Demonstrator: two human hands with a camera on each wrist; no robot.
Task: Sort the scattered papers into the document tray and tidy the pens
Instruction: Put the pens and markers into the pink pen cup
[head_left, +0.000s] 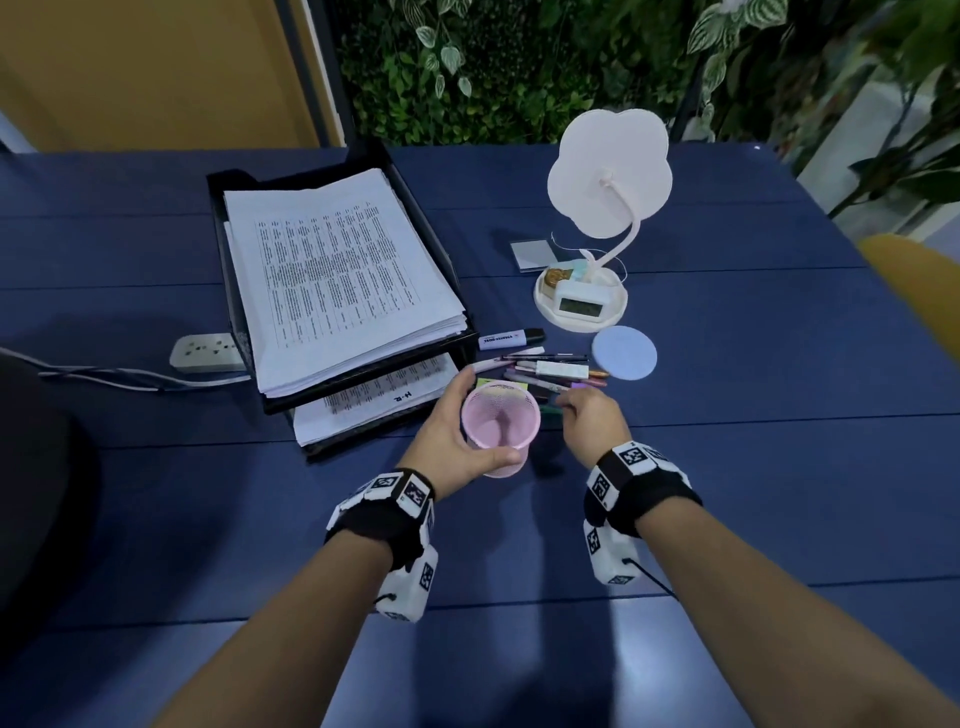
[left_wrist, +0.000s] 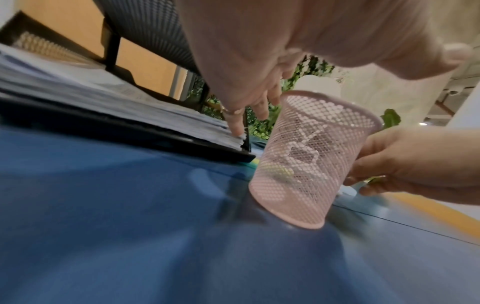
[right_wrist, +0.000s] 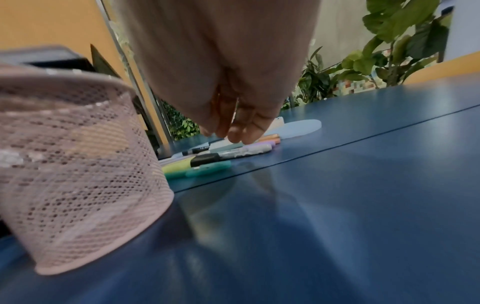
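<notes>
In the middle of the frame, the left hand (head_left: 451, 435) curls around a pink wire-mesh cup (head_left: 500, 426), round and tilted on the smooth blue desk (head_left: 727, 467). Just right of it, the right hand (head_left: 592, 423) hangs over the pile of pens (head_left: 545, 371) with loose fingers, holding nothing. At upper left, the black mesh document tray (head_left: 457, 340) holds thick stacks of white papers (head_left: 332, 275).

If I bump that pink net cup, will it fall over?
Probably, quite easily. The pink mesh pen cup looks empty and see-through, so likely light. It already sits tilted on the blue table, steadied only by the left hand. On its side, the round cup could roll.
</notes>
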